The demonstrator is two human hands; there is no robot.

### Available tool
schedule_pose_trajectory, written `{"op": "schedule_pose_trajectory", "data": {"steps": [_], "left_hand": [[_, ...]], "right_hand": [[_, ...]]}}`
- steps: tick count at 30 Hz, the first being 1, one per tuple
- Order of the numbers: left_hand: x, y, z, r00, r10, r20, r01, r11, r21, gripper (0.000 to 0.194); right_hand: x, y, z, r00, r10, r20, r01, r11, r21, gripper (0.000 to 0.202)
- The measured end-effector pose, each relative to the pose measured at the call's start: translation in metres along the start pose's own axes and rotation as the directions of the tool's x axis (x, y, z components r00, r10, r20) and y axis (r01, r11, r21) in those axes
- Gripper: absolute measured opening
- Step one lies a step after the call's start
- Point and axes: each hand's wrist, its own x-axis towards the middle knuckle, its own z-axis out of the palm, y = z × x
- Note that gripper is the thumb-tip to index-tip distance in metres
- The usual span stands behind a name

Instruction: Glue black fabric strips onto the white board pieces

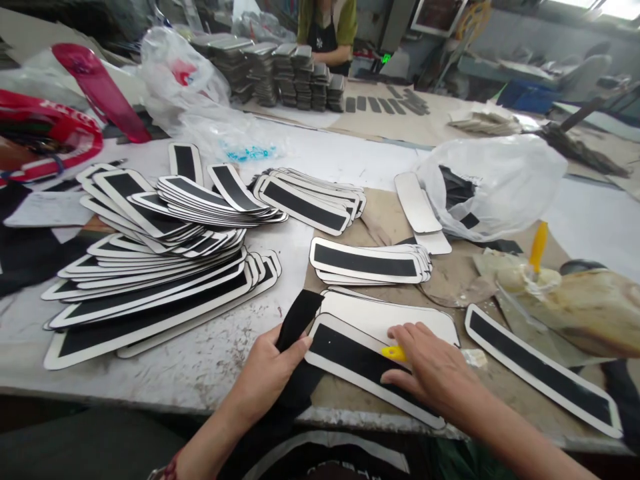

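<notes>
My left hand (273, 367) pinches a black fabric strip (300, 317), with more black cloth hanging below it, at the left end of a white-edged panel. This panel (350, 353) has a black strip along its middle and lies at the table's front. My right hand (433, 367) is over the panel's right part with a yellow-handled brush (395, 353) held under the fingers; the pale brush head sticks out past the knuckles. Behind lies a plain white panel (390, 317). To the right is another black-and-white panel (543, 370).
Fanned piles of panels (160, 293) cover the left side; a smaller stack (370, 260) lies ahead. A plastic bag (495, 187) with black pieces sits at back right. Another yellow handle (539, 247) stands in a plastic-covered container (580, 307). A person (327, 33) stands across the table.
</notes>
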Motion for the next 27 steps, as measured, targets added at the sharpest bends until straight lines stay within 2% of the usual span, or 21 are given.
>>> {"op": "schedule_pose_trajectory", "data": {"steps": [2, 3, 5, 7, 8, 13, 15, 18, 22, 25, 27], "left_hand": [[-0.002, 0.003, 0.0, 0.999, -0.04, -0.001, 0.039, 0.997, -0.068, 0.031], [-0.003, 0.005, 0.0, 0.999, -0.054, 0.004, 0.054, 0.993, -0.1, 0.031], [-0.003, 0.009, -0.001, 0.997, -0.069, 0.033, 0.073, 0.986, -0.153, 0.032], [-0.001, 0.014, -0.002, 0.996, -0.069, 0.059, 0.079, 0.979, -0.188, 0.033], [0.0, 0.017, -0.003, 0.995, -0.072, 0.063, 0.083, 0.976, -0.202, 0.034], [0.015, 0.035, -0.005, 0.99, -0.135, 0.046, 0.142, 0.943, -0.301, 0.038], [0.021, 0.046, -0.004, 0.988, -0.157, 0.01, 0.151, 0.928, -0.34, 0.039], [0.034, 0.065, 0.0, 0.987, -0.157, -0.044, 0.129, 0.916, -0.381, 0.039], [0.061, 0.082, 0.01, 0.994, -0.069, -0.084, 0.033, 0.926, -0.376, 0.04], [0.082, 0.085, 0.017, 0.996, -0.006, -0.089, -0.023, 0.946, -0.323, 0.039], [0.089, 0.083, 0.018, 0.996, 0.005, -0.093, -0.031, 0.959, -0.281, 0.037]], "right_hand": [[-0.003, -0.004, 0.003, 0.999, -0.009, -0.049, 0.01, 1.0, 0.022, 0.055], [-0.004, -0.005, 0.003, 0.998, -0.014, -0.055, 0.016, 0.999, 0.036, 0.057], [-0.003, -0.008, 0.0, 0.999, -0.024, -0.022, 0.026, 0.996, 0.085, 0.04], [0.0, -0.008, -0.008, 0.999, -0.022, 0.048, 0.014, 0.986, 0.165, 0.016], [0.002, -0.009, -0.013, 0.996, -0.011, 0.091, -0.008, 0.978, 0.207, 0.01], [0.017, -0.004, -0.041, 0.946, 0.123, 0.3, -0.229, 0.909, 0.349, 0.012], [0.026, 0.004, -0.053, 0.938, 0.126, 0.323, -0.249, 0.893, 0.374, 0.012], [0.048, 0.024, -0.077, 0.965, 0.114, 0.238, -0.183, 0.939, 0.293, 0.014], [0.095, 0.052, -0.103, 0.982, 0.13, 0.134, -0.134, 0.991, 0.019, 0.019], [0.127, 0.065, -0.102, 0.983, 0.133, 0.125, -0.116, 0.984, -0.134, 0.019], [0.137, 0.069, -0.094, 0.985, 0.137, 0.106, -0.117, 0.978, -0.175, 0.018]]}}
